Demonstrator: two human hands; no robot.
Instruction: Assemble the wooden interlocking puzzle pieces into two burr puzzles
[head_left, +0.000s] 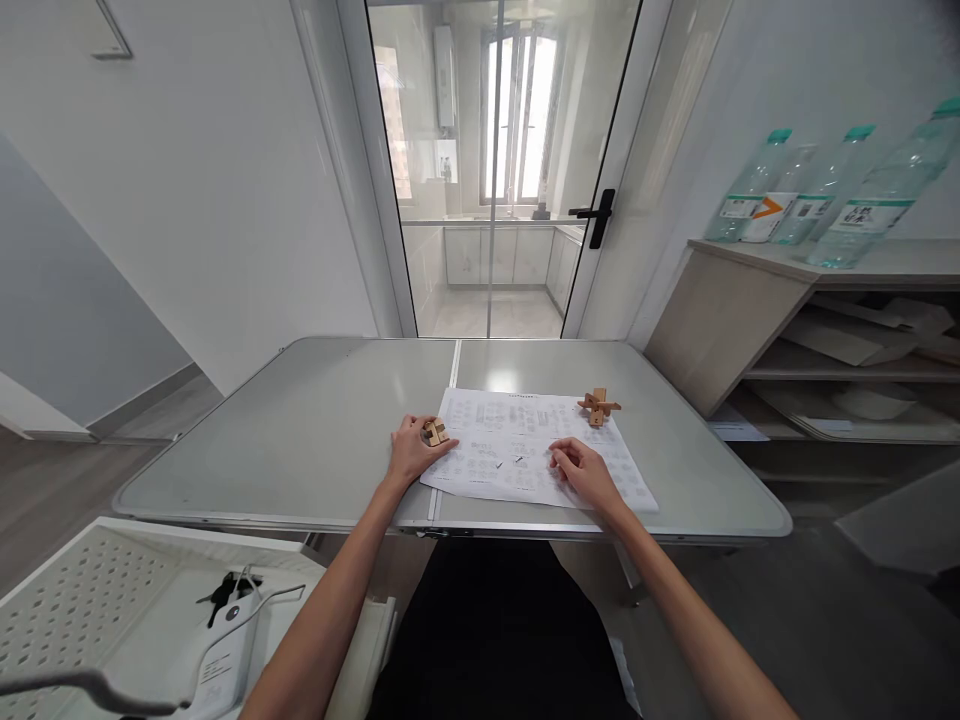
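Note:
My left hand rests on the grey table at the left edge of a printed paper sheet and holds a small wooden puzzle piece between its fingers. My right hand lies on the sheet's near right part with its fingers curled and nothing visible in them. A wooden interlocking puzzle stands on the sheet's far right corner, apart from both hands.
A glass door with a black handle stands behind the table. At the right, a wooden shelf carries several water bottles. A white perforated tray with cables sits at the lower left.

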